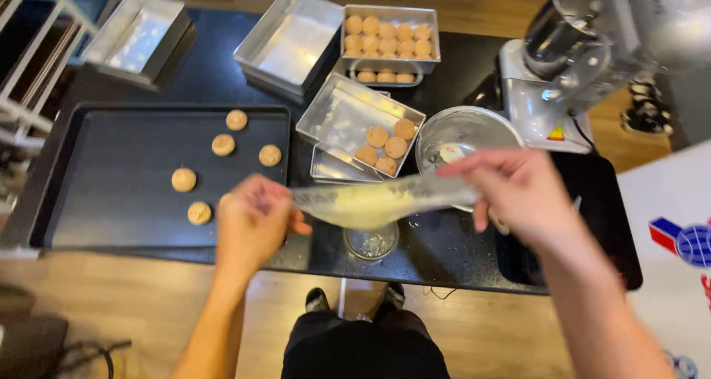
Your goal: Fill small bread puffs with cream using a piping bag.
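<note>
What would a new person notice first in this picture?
At the centre, the left hand and right hand stretch a clear piping bag of pale cream between them. Left of it, a black baking tray carries a few round dough balls.

Black table [459,245] on wooden floor [133,305]

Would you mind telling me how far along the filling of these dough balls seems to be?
Done: five dough balls sit on the black baking tray. In hand: the left hand and right hand hold a piping bag of pale cream between them. Left: more balls wait in the tilted metal pan and the far pan.
</note>
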